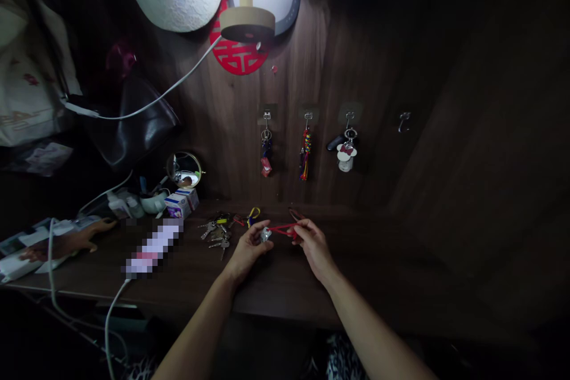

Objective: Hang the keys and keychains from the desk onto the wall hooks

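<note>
Between the thumb and fingers of my left hand (250,249) is a small clear, shiny pendant (266,234). A red cord (281,228) runs from it to my right hand (312,243), whose fingers pinch the cord's other end. The cord is stretched roughly level, just above the dark wooden shelf (289,294). Just left of my left hand lies a pile of loose keys (218,234) with a yellow tag among them. A yellow and blue strap (253,214) lies behind my left fingers. Past my right fingertips, a thin reddish loop (295,214) rests near the wall.
On the wall, three hooks carry key bunches: one with a red charm (266,166), a colourful braided cord (305,154), and a bow charm (346,153). A bare hook (404,123) is at right. A round mirror (184,170), small boxes (180,203) and a cable (111,314) are at left.
</note>
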Demonstrator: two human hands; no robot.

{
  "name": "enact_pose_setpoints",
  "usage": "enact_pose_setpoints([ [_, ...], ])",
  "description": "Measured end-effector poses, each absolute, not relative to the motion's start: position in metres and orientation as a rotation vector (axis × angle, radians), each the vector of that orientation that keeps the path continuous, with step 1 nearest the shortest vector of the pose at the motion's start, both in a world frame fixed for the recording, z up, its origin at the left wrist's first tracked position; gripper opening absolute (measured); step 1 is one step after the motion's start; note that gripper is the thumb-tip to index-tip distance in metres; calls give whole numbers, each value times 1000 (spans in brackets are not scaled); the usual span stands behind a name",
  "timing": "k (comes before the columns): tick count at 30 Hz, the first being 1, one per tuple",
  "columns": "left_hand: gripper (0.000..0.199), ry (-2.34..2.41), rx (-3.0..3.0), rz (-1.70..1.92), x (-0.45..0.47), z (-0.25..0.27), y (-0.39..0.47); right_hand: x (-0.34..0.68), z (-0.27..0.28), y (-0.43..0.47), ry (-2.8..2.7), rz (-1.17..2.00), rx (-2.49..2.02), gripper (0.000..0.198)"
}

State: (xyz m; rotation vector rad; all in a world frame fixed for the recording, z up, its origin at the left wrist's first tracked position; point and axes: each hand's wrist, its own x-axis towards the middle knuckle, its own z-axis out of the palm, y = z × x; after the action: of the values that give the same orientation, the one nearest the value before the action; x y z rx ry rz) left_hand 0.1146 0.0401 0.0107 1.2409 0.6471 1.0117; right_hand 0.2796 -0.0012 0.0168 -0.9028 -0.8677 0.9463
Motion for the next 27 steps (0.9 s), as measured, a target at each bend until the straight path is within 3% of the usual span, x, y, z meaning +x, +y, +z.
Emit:
enact_pose_setpoints([
  [6,46,730,1328,1002,114,14,38,276,37,-1,-788,1022,-809,26],
  [17,55,726,1358,926,115,17,36,284,60,2,-851,983,-791,20],
  [27,45,778,1322,924,116,20,32,299,109,13,-1139,584,-862,22],
])
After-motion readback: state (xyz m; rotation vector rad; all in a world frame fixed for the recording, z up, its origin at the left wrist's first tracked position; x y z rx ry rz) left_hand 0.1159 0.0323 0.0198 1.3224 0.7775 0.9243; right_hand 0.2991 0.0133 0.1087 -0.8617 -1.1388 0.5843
